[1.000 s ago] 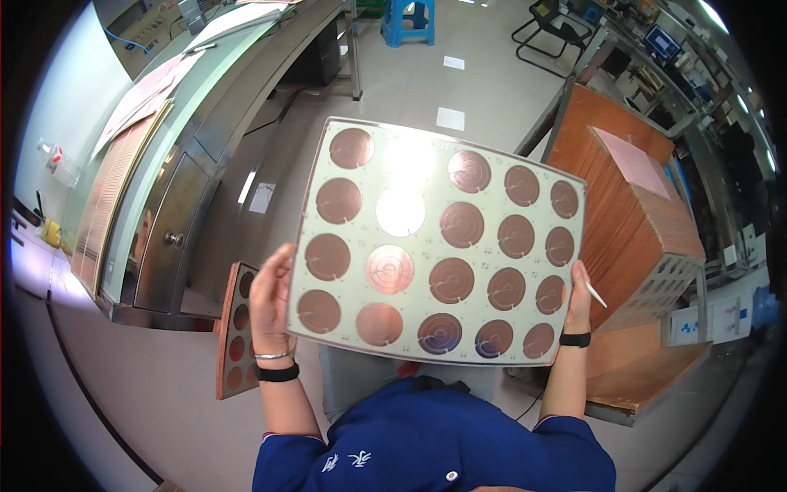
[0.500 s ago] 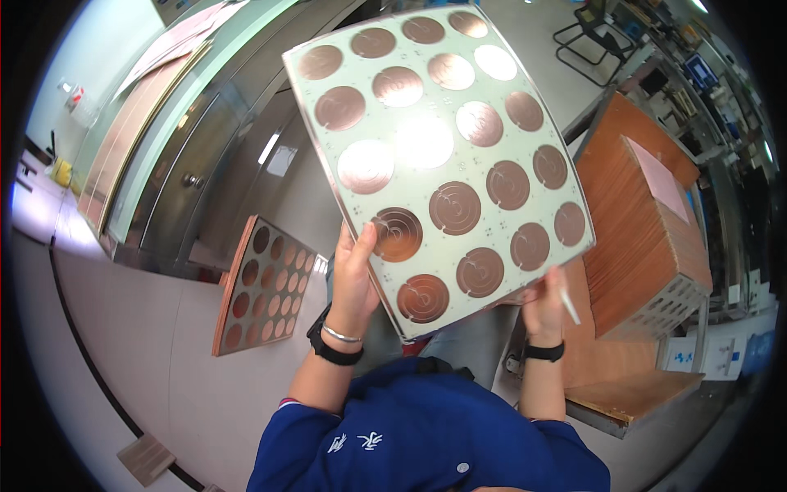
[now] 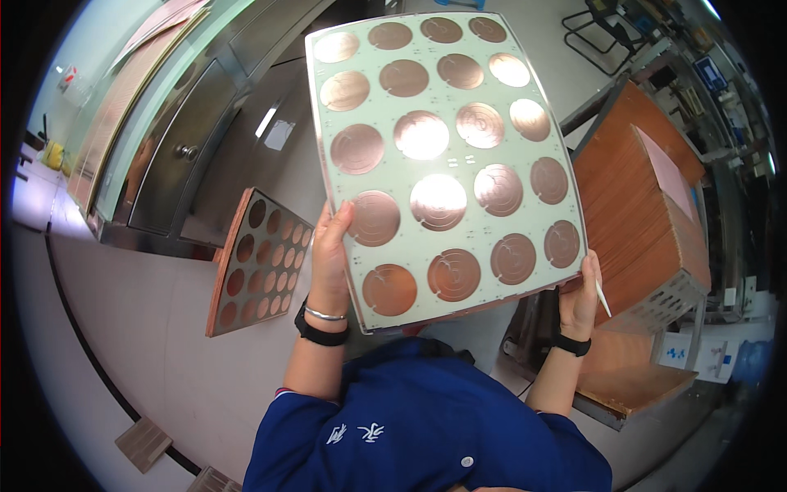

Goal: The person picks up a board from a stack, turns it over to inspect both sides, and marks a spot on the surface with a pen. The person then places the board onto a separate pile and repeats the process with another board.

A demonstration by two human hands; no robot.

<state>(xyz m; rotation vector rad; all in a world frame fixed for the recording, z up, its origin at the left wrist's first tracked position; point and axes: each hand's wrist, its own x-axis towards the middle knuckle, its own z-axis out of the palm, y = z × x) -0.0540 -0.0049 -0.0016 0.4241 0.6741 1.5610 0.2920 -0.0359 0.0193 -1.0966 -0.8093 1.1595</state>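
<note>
The left hand (image 3: pixel 329 266) was clamped on the left edge of a pale green panel (image 3: pixel 449 170), its thumb lying over the front face near the lower corner and its other fingers hidden behind. The panel was tilted, spreading up and to the right from that hand, with rows of round copper-coloured discs facing the head. The right hand (image 3: pixel 580 299) was closed on the lower right corner, so that nearly all of the panel lay to its left and above it; a thin white stick (image 3: pixel 603 298) poked out beside its thumb. A silver bracelet (image 3: pixel 325 315) and a black wristband (image 3: pixel 321 330) circled the wrist below the left hand. Left of that hand, well apart from it, a disc-covered board (image 3: pixel 261 266) stood leaning near a metal cabinet (image 3: pixel 174 168). Just right of the right hand was a tall stack of brown boards (image 3: pixel 631 238), with a pink sheet (image 3: pixel 666 182) on it.
</note>
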